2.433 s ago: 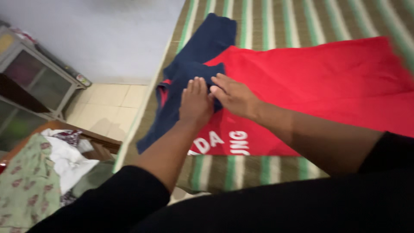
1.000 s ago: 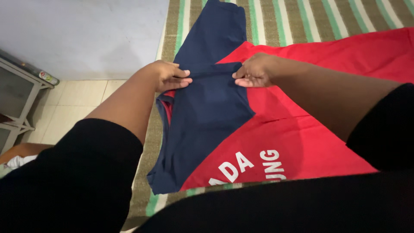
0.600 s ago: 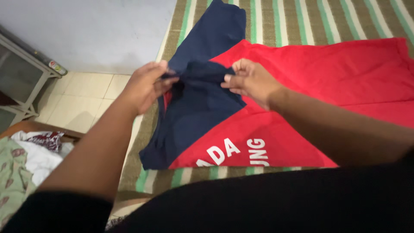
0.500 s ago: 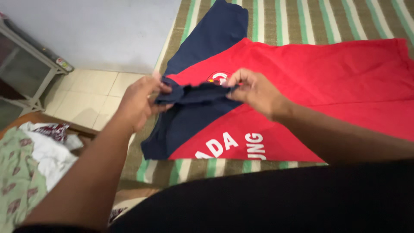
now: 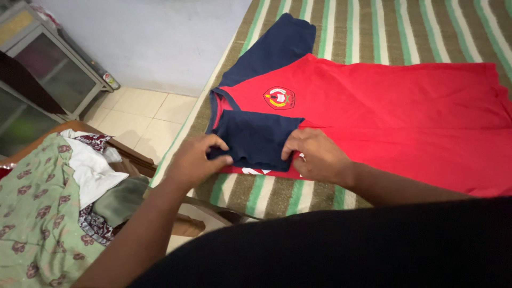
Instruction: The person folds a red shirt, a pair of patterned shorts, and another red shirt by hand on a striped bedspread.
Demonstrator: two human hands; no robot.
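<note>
Left hand (image 5: pixel 196 160) and right hand (image 5: pixel 316 156) both pinch the near edge of the navy sleeve (image 5: pixel 256 137), folded flat onto the red shirt (image 5: pixel 394 117), between them, its long axis running left-right.

A mattress in a brown, green and white striped cover (image 5: pixel 373 26) carries a red T-shirt with navy sleeves (image 5: pixel 384 112), spread flat and reaching close to the cover's near edge. Beside the mattress, a wooden chair (image 5: pixel 133 160) holds a heap of clothes (image 5: pixel 48 197).
</note>
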